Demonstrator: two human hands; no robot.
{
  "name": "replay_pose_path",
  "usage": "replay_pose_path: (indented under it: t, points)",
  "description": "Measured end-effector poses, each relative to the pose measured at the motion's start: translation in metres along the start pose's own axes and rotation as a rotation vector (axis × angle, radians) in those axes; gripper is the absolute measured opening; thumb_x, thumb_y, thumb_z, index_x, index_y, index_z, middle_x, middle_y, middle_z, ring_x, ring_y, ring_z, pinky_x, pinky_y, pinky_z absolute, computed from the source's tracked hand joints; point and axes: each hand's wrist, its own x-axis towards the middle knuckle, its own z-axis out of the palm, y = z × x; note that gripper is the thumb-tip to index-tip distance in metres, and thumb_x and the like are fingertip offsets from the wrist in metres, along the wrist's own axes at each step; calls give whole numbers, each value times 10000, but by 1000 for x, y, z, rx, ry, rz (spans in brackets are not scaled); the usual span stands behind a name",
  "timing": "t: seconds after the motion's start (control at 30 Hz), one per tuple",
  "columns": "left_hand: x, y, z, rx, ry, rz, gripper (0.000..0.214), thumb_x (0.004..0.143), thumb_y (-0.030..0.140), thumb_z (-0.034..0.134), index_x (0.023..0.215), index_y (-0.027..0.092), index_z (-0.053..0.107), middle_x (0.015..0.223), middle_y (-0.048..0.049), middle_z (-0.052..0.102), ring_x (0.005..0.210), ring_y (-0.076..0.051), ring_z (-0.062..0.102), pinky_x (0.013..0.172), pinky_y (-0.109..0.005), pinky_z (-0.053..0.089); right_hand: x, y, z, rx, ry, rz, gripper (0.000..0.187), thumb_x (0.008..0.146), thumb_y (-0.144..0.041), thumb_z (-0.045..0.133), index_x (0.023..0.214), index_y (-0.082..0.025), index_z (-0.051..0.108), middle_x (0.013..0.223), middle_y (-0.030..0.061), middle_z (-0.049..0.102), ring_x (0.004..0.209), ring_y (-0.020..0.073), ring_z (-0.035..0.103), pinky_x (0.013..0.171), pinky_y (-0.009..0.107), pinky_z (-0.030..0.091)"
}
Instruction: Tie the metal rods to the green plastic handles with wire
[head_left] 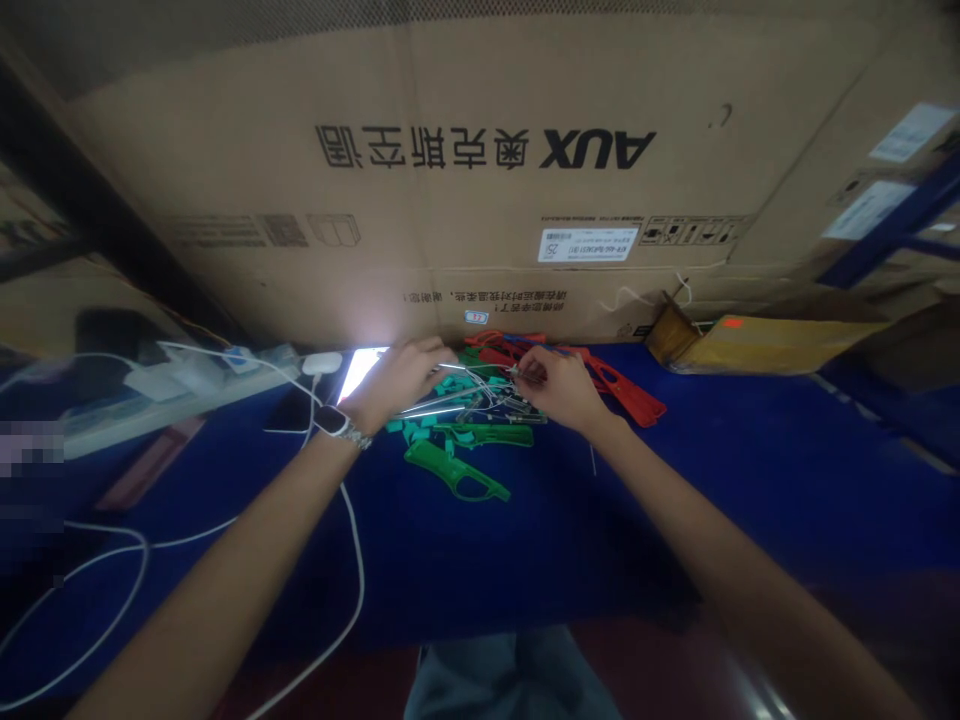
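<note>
Pinching at the tangle, my right hand (559, 388) has thumb and forefinger pressed together on one end of the thin metal wires (457, 398). My left hand (401, 380) is curled, its fingers bent down at their other end; whether it truly grips them I cannot tell from here. I judge snagging to be the main risk: the wires cross one another and lie over the green plastic parts (459, 468), so a pull on one could drag its neighbours along or flick a small green piece across the desk (750, 470). A springy wire could also slip out of so fine a pinch. The white cable (360, 560) passes under my left wrist, close to the wristwatch (334, 420), and could catch there. The wires look silvery and slender, mostly straight with a few bends. They lie in a loose fan between both hands near the back of the desk, with red plastic parts (626, 390) just behind, against the cardboard box (480, 100)
</note>
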Motion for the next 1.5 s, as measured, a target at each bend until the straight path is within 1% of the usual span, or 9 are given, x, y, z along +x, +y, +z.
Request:
replay_pose_path:
  t: [0.13,0.27,0.6,0.87,1.0,1.13,1.23,1.33,1.5]
  points:
    - [1,8,-15,8,77,-11,254,1012,268,476,1144,215,687,1072,-67,677,893,-234,651,852,-378,466,-1,2,1,162,56,21,105,776,-212,603,880,-218,587,778,4,706,718,170,660,743,290,462]
    - [8,15,-32,81,79,2,248,1005,215,471,1135,204,681,1100,-74,682,939,-242,644,896,-401,440,-5,5,6,274,74,49,133,754,-240,593,879,-224,550,738,-14,653,654,153,617,639,258,444]
    - [43,21,-63,15,312,-25,209,965,200,533,1088,209,702,1036,-58,710,987,-244,652,935,-414,395,1,-5,9,464,146,27,162,813,-352,589,862,-222,507,671,-38,552,589,135,508,586,252,376]
    - [63,36,-64,2,351,0,204,958,195,546,1092,200,701,1034,-63,715,992,-248,657,920,-407,411,19,-9,9,502,134,28,321,796,-484,666,883,-177,629,633,-33,536,580,135,452,573,261,339]
    - [65,39,-61,-16,352,1,206,964,191,536,1096,203,693,1035,-58,716,1010,-245,655,929,-402,420,33,-1,14,541,126,55,308,787,-446,650,836,-144,672,632,-24,536,591,130,441,577,264,322]
    - [53,32,-64,-45,326,-54,210,958,204,545,1102,187,697,1038,-64,720,945,-235,662,909,-394,449,36,6,4,499,104,52,316,791,-457,658,758,-143,673,580,-42,459,560,111,367,547,266,259]
    - [34,26,-62,-89,263,-113,214,944,225,574,1108,186,705,1022,-62,728,856,-212,664,827,-354,484,28,3,-5,562,-78,34,361,793,-509,672,768,-149,665,570,-50,436,552,105,354,541,262,249]
    - [12,21,-48,-107,206,-132,221,957,256,565,1106,170,705,1043,-71,734,828,-203,662,803,-348,494,17,-4,-3,652,-240,54,401,781,-558,676,736,-162,630,564,-57,409,540,97,333,530,256,242]
    - [-15,14,-17,-169,156,-105,251,990,269,526,1138,175,705,1063,-79,730,889,-215,664,814,-356,502,3,-11,18,768,-231,128,448,740,-590,698,648,-176,553,591,-49,437,571,97,376,549,254,281]
